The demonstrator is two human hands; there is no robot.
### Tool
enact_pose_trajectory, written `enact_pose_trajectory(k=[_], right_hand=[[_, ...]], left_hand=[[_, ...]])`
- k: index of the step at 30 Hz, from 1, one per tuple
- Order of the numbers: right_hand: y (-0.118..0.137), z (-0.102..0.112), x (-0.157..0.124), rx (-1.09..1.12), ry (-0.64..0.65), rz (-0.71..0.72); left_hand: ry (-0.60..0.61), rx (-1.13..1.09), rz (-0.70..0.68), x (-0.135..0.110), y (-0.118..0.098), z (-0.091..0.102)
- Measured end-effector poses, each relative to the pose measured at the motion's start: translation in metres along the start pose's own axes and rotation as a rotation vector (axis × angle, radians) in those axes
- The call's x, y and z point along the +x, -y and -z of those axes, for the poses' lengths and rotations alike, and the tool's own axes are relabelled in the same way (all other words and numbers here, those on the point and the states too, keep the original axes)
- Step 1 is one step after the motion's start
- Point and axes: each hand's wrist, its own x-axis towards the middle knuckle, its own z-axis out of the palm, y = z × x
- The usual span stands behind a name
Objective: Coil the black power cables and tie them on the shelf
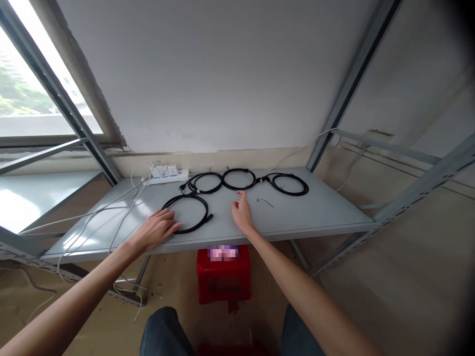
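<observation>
Near the front left of the shelf, my left hand lies over the left side of a coiled black cable, its fingers curved onto the loop. The cable under that palm is hidden. My right hand hovers or rests just right of this coil, with the index finger stretched out and the others curled. Nothing shows in it. Beyond it lie three more black coils: a left coil, a middle coil and a right coil. A thin black twist tie lies loose nearby.
A white power strip with plugged-in adapters stands at the shelf's back left. White cords trail from it over the front edge. Metal uprights flank the grey shelf. Below stands a red stool.
</observation>
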Motion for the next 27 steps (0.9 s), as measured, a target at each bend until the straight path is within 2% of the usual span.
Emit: enact_pose_trajectory(k=[2, 5, 8, 12, 15, 17, 20, 27], right_hand=[[0.0, 0.0, 0.0, 0.003, 0.001, -0.001], [-0.001, 0.0, 0.0, 0.007, 0.004, 0.008], [-0.003, -0.001, 0.001, 0.01, 0.012, 0.013], [-0.004, -0.001, 0.002, -0.001, 0.004, 0.023], [-0.005, 0.0, 0.003, -0.005, 0.008, 0.036], [-0.005, 0.0, 0.003, -0.007, 0.01, 0.039], [-0.005, 0.001, 0.003, -0.022, 0.017, 0.026], [-0.005, -0.001, 0.004, -0.028, 0.019, 0.004]], left_hand=[[-0.055, 0.016, 0.099, 0.004, -0.003, 0.001], [-0.083, 0.019, 0.21, 0.019, -0.023, 0.0], [-0.02, -0.035, 0.303, 0.044, -0.054, -0.002], [0.116, -0.085, 0.496, 0.082, -0.093, -0.005], [0.184, -0.068, 0.504, 0.102, -0.109, -0.003], [0.235, -0.074, 0.461, 0.106, -0.112, -0.001], [0.281, -0.08, 0.422, 0.1, -0.107, 0.002], [0.208, -0.076, 0.499, 0.067, -0.089, 0.009]])
